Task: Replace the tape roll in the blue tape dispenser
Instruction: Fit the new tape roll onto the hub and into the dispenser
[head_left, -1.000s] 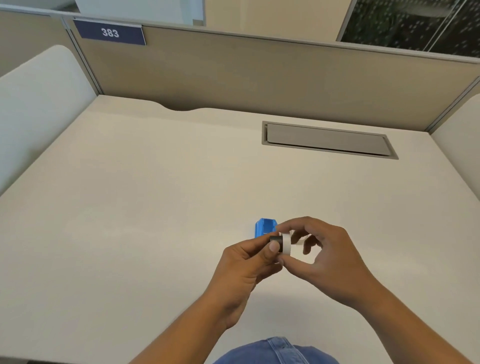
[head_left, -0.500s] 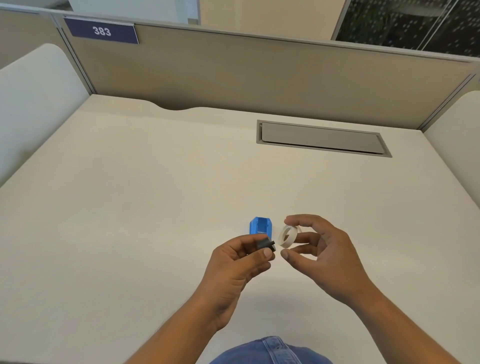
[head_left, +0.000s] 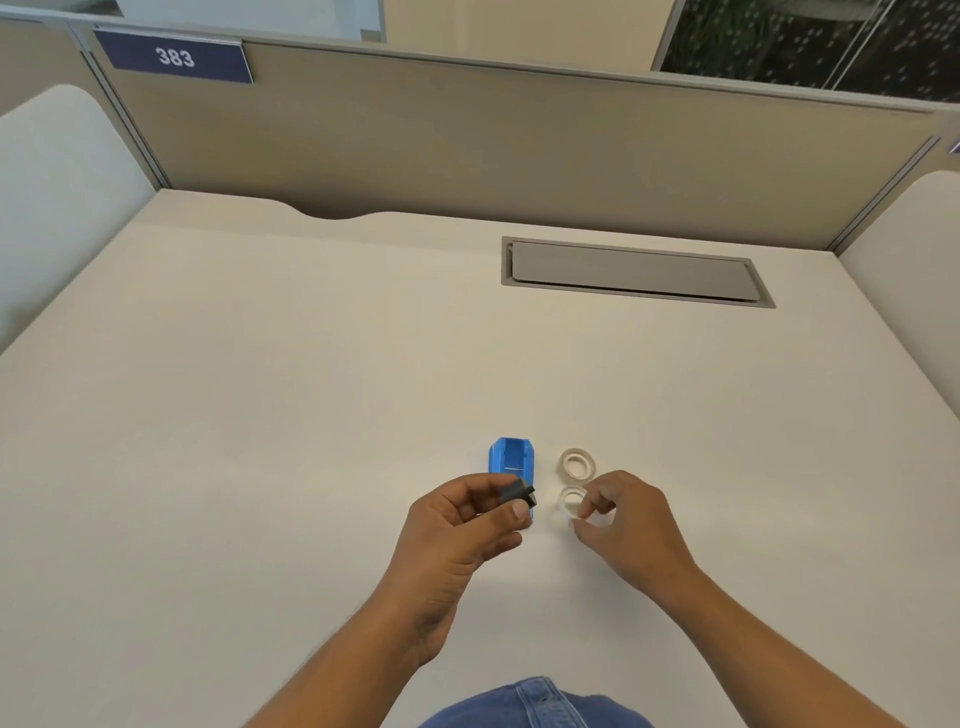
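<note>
The blue tape dispenser lies on the desk with its open top facing up. Just in front of it, my left hand pinches a small dark grey spool hub between thumb and fingers. Two pale tape rolls lie flat to the right of the dispenser. The far roll lies alone. The near roll rests on the desk with the fingertips of my right hand pinched on its near right rim.
A grey cable hatch is set into the desk at the back right. Beige partition walls close off the back and sides. A blue sign reading 383 hangs at the top left. My denim-clad lap is at the bottom edge.
My hands have drawn apart. The left kept the grey hub. The right carried the pale roll down to the desk beside the dispenser, which uncovered a second roll behind it.
</note>
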